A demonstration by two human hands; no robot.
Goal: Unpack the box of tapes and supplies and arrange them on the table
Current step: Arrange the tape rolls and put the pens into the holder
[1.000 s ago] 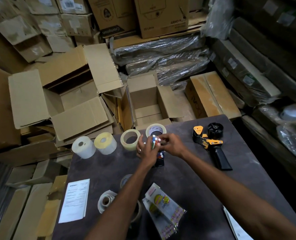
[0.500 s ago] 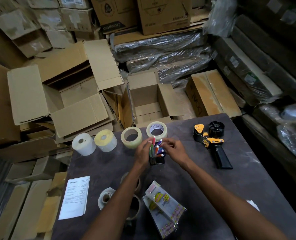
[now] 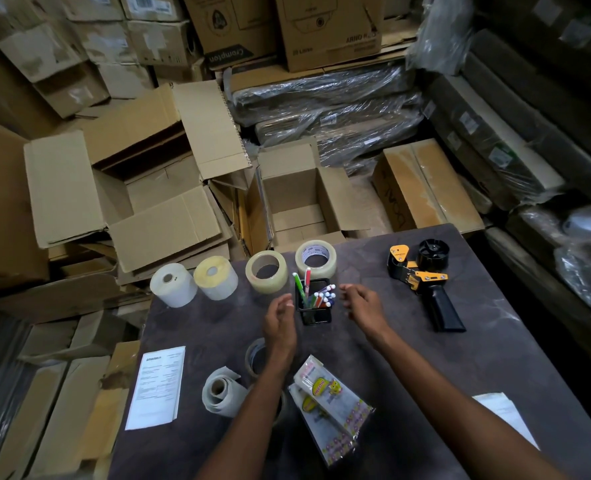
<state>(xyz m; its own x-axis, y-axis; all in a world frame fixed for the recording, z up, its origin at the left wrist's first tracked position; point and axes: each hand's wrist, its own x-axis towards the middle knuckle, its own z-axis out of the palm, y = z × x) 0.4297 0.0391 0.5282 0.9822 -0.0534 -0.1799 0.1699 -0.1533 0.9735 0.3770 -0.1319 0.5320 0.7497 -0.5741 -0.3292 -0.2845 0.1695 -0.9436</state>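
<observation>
Head view, pen holder upright, pens splayed

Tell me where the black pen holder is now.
In the head view, the black pen holder stands mid-table between the left hand and right hand, just in front of two clear tape rolls.

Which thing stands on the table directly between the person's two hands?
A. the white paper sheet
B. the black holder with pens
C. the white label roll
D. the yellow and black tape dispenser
B: the black holder with pens stands upright between the left hand and right hand, neither touching it.
</observation>
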